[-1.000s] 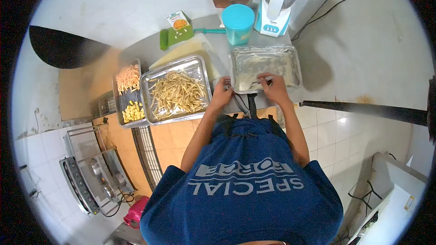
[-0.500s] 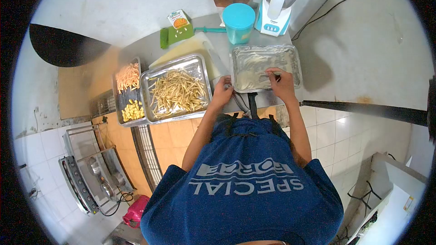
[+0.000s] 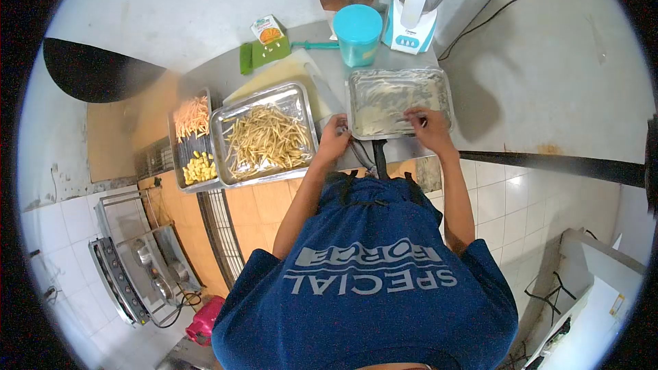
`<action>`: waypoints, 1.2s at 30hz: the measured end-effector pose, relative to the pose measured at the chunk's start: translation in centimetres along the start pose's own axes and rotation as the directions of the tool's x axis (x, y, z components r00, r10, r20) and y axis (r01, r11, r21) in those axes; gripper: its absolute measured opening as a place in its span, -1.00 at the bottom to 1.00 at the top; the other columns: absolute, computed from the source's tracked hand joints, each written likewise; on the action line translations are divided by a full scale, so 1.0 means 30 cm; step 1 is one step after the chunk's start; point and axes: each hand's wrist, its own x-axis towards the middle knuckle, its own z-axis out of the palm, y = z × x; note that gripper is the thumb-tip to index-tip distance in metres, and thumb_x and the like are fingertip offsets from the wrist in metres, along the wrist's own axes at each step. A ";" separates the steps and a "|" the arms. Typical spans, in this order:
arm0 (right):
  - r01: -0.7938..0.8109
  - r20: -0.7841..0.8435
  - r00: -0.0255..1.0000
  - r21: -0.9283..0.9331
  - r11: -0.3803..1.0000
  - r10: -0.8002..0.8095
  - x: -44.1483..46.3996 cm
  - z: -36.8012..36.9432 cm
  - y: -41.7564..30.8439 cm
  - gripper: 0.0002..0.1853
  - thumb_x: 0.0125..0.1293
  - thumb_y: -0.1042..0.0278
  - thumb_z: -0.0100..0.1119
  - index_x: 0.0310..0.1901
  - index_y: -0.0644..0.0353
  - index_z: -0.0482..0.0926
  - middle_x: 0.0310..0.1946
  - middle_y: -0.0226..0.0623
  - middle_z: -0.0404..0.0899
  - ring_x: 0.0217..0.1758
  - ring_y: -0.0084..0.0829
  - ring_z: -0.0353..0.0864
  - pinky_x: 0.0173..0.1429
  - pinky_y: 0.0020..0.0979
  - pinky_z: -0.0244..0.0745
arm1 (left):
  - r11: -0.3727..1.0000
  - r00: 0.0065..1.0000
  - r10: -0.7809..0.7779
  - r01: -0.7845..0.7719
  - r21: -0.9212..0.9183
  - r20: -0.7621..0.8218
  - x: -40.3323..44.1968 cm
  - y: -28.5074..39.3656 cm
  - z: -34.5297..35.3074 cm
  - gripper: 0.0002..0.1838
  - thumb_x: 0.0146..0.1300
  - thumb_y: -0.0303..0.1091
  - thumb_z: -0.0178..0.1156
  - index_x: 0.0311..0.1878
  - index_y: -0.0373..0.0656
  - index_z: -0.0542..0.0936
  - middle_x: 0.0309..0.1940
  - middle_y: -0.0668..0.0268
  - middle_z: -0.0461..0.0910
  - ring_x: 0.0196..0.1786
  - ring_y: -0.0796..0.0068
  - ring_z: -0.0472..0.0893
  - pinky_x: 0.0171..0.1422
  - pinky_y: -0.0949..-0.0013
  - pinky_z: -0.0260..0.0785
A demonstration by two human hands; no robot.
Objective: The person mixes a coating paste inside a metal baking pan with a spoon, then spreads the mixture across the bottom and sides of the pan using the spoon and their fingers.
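The powder-coated tray [image 3: 401, 74] sits on the counter [image 3: 312, 33], on the person's side of the teal-lidded tub [image 3: 358, 44], its long axis running left to right past the tub. Nearer the person than the tub, the left hand [image 3: 334, 136] has its grip loosely curled at the tray's left rim, while right of the tub the right hand [image 3: 430, 130] bunches its grip over the tray; whether either has hold of anything I cannot tell.
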 end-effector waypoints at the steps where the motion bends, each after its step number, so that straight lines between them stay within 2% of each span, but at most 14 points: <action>1: 0.015 -0.077 0.997 -0.056 0.998 -0.019 0.007 -0.009 0.012 -0.81 0.36 0.22 0.25 -0.14 0.08 0.76 -0.31 -0.15 0.76 -0.35 -0.30 0.71 -0.15 -0.32 0.57 | 0.997 0.997 0.072 -0.072 0.015 -0.008 0.000 -0.016 0.001 -0.57 0.23 -0.60 0.16 0.20 -0.29 0.46 -0.03 0.14 0.58 -0.04 0.38 0.61 -0.07 0.35 0.52; 5: -0.017 -0.085 0.996 -0.058 0.998 0.012 -0.031 -0.016 -0.008 -0.81 0.37 0.24 0.23 -0.12 0.08 0.76 -0.32 -0.15 0.76 -0.33 -0.29 0.71 -0.13 -0.28 0.57 | 0.999 0.999 0.030 -0.030 -0.033 -0.010 0.006 -0.018 0.000 -0.57 0.24 -0.59 0.16 0.20 -0.29 0.46 -0.05 0.14 0.59 -0.03 0.37 0.61 -0.06 0.34 0.52; 8: 0.022 0.050 0.998 0.161 0.987 -0.031 -0.049 0.009 0.035 -0.81 0.38 0.26 0.23 -0.11 0.10 0.76 -0.35 -0.17 0.76 -0.35 -0.31 0.70 -0.15 -0.29 0.56 | 0.998 0.998 -0.070 0.070 0.006 -0.002 0.001 0.016 0.004 -0.57 0.23 -0.60 0.15 0.19 -0.31 0.46 -0.07 0.14 0.60 0.05 0.36 0.59 0.00 0.33 0.53; 10: 0.081 -0.063 0.995 0.084 0.993 -0.076 -0.034 0.014 0.067 -0.85 0.41 0.40 0.23 -0.14 0.25 0.74 -0.40 -0.36 0.72 -0.48 -0.60 0.50 -0.29 -0.48 0.50 | 0.999 0.999 0.033 -0.033 0.023 0.000 0.015 -0.027 0.003 -0.56 0.23 -0.60 0.16 0.21 -0.30 0.44 -0.05 0.13 0.59 0.00 0.36 0.61 -0.03 0.30 0.54; 13: -0.048 -0.063 0.996 0.186 0.981 0.060 -0.050 -0.007 0.039 -0.84 0.41 0.39 0.25 -0.13 0.26 0.74 -0.38 -0.36 0.72 -0.46 -0.60 0.51 -0.29 -0.51 0.50 | 0.998 0.998 -0.056 0.056 -0.002 0.016 0.003 0.004 -0.002 -0.53 0.24 -0.61 0.15 0.24 -0.29 0.42 -0.03 0.14 0.59 -0.01 0.36 0.62 -0.06 0.31 0.54; 17: -0.009 0.050 0.999 0.224 0.974 -0.002 -0.076 0.022 0.092 -0.80 0.39 0.30 0.24 -0.11 0.20 0.75 -0.37 -0.17 0.75 -0.44 -0.49 0.64 -0.24 -0.38 0.53 | 0.998 0.997 -0.062 0.061 0.019 0.045 -0.009 0.053 0.001 -0.52 0.25 -0.61 0.14 0.26 -0.29 0.40 -0.01 0.13 0.57 -0.07 0.37 0.64 -0.08 0.33 0.54; 19: 0.057 -0.105 0.994 0.204 0.977 -0.036 -0.067 0.027 0.112 -0.84 0.42 0.38 0.25 -0.15 0.26 0.74 -0.37 -0.37 0.72 -0.49 -0.62 0.49 -0.34 -0.52 0.47 | 0.974 0.977 -0.214 0.215 -0.076 0.016 -0.023 0.088 0.006 -0.52 0.25 -0.62 0.13 0.26 -0.29 0.40 0.00 0.11 0.57 -0.11 0.37 0.64 -0.08 0.35 0.54; 23: -0.006 -0.148 0.987 0.347 0.938 0.061 -0.099 0.002 0.030 -0.85 0.42 0.39 0.25 -0.17 0.25 0.75 -0.38 -0.39 0.72 -0.50 -0.63 0.48 -0.37 -0.53 0.43 | 0.998 0.998 -0.047 0.048 -0.037 0.033 -0.016 0.046 -0.001 -0.52 0.27 -0.62 0.13 0.27 -0.29 0.39 0.01 0.09 0.56 -0.18 0.38 0.65 -0.09 0.35 0.54; 25: -0.048 0.029 0.999 0.198 0.979 0.043 -0.111 0.006 0.035 -0.81 0.40 0.32 0.23 -0.12 0.23 0.75 -0.22 -0.15 0.77 -0.29 -0.37 0.74 -0.15 -0.40 0.58 | 0.991 0.991 -0.131 0.132 -0.023 0.032 -0.017 0.090 0.005 -0.53 0.28 -0.62 0.11 0.28 -0.28 0.39 0.01 0.08 0.55 -0.14 0.38 0.65 -0.07 0.36 0.55; 29: 0.006 -0.114 0.993 0.094 0.996 0.004 -0.087 0.018 0.091 -0.81 0.39 0.33 0.23 -0.12 0.21 0.75 -0.20 -0.18 0.78 -0.20 -0.32 0.76 -0.07 -0.36 0.59 | 0.973 0.978 -0.208 0.210 -0.091 0.029 -0.041 0.144 0.013 -0.52 0.30 -0.62 0.11 0.30 -0.29 0.37 0.01 0.08 0.55 -0.13 0.38 0.65 -0.06 0.36 0.55; 31: 0.110 -0.271 0.962 0.237 0.965 -0.043 -0.073 0.029 0.095 -0.82 0.43 0.33 0.26 -0.16 0.27 0.74 -0.56 -0.43 0.60 -0.53 -0.67 0.45 -0.43 -0.56 0.33 | 0.989 0.992 -0.116 0.119 -0.091 0.043 -0.023 0.099 0.004 -0.52 0.29 -0.62 0.11 0.30 -0.30 0.37 0.00 0.08 0.55 -0.12 0.37 0.65 -0.06 0.37 0.55; 32: 0.112 -0.272 0.961 0.237 0.965 -0.044 -0.072 0.028 0.099 -0.82 0.43 0.33 0.26 -0.16 0.27 0.74 -0.56 -0.43 0.60 -0.53 -0.67 0.45 -0.43 -0.56 0.33 | 0.989 0.993 -0.114 0.118 -0.091 0.043 -0.017 0.077 0.004 -0.52 0.29 -0.62 0.11 0.30 -0.30 0.37 0.00 0.08 0.55 -0.12 0.37 0.65 -0.06 0.37 0.55; 34: -0.061 -0.163 0.983 0.169 0.984 0.089 -0.081 0.022 0.074 -0.81 0.41 0.31 0.22 -0.12 0.19 0.76 -0.20 -0.19 0.78 -0.16 -0.31 0.76 -0.01 -0.34 0.60 | 0.987 0.990 -0.134 0.138 -0.086 0.046 -0.015 0.077 0.007 -0.51 0.29 -0.62 0.10 0.30 -0.30 0.36 0.01 0.07 0.55 -0.11 0.37 0.65 -0.07 0.37 0.55; 36: 0.019 -0.226 0.973 0.252 0.968 0.039 -0.075 0.061 0.075 -0.80 0.42 0.30 0.23 -0.13 0.23 0.75 -0.35 -0.30 0.71 -0.35 -0.49 0.61 -0.22 -0.45 0.47 | 0.990 0.990 -0.130 0.133 -0.056 0.044 -0.010 0.068 0.005 -0.51 0.29 -0.62 0.10 0.30 -0.29 0.36 0.00 0.07 0.55 -0.12 0.37 0.65 -0.08 0.37 0.55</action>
